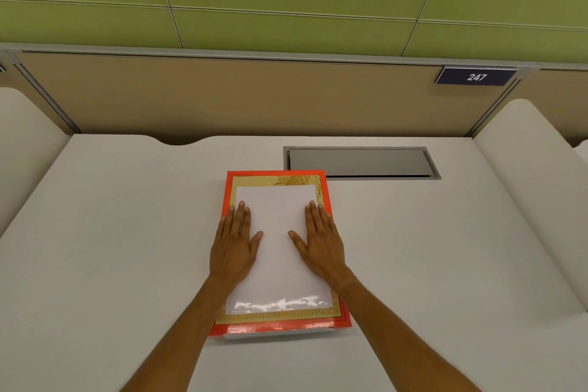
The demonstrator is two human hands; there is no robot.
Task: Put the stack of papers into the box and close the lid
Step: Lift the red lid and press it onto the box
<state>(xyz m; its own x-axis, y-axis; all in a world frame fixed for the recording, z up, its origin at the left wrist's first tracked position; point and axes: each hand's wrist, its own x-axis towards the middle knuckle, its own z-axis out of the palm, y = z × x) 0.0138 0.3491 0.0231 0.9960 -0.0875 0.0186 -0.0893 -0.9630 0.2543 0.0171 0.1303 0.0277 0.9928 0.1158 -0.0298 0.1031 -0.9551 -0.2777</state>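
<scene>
A flat box (277,326) lies in the middle of the white desk (127,232), its long side running away from me. Its glossy lid (276,213) has a red rim, a gold patterned frame and a white centre, and it sits down over the box. A thin strip of the white base shows under the near edge. My left hand (234,243) and my right hand (321,243) rest palm-down on the lid's white centre, one on each side, fingers pointing away. Neither hand holds anything. No loose papers are in view.
A grey metal cable flap (359,163) is set into the desk just behind and right of the box. A tan partition (222,96) with a "247" sign (476,77) backs the desk. White rounded dividers (525,169) stand on both sides.
</scene>
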